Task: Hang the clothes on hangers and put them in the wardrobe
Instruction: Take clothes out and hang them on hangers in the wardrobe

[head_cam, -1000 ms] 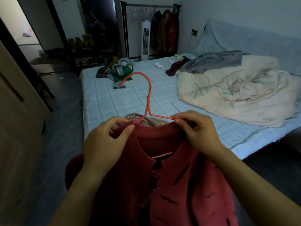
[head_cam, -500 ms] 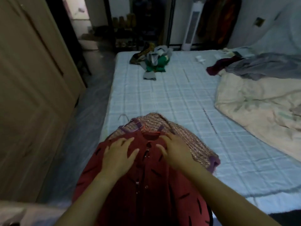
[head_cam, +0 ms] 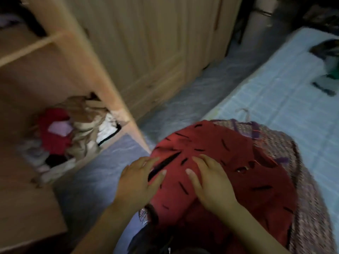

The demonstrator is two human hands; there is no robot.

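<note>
A red garment [head_cam: 229,162] with black dashes lies flat at the near corner of the bed, on top of a woven pink-purple garment [head_cam: 308,189]. My left hand [head_cam: 139,182] rests flat on the red garment's left edge, fingers spread. To its right, my right hand [head_cam: 211,182] presses flat on the middle of the same garment. The red hanger is hidden. A pale hanger hook [head_cam: 245,113] pokes out beyond the woven garment. The open wooden wardrobe [head_cam: 91,57] stands to the left.
Crumpled clothes [head_cam: 73,132] fill the wardrobe's lower shelf. The light checked bed [head_cam: 275,92] runs to the right, with a green and grey clothes pile [head_cam: 330,70] at its far end. Grey floor [head_cam: 192,92] lies between bed and wardrobe.
The red garment went from held up on its hanger to lying flat on the bed. Both hands now press on it lower down. My view swung left toward the wardrobe.
</note>
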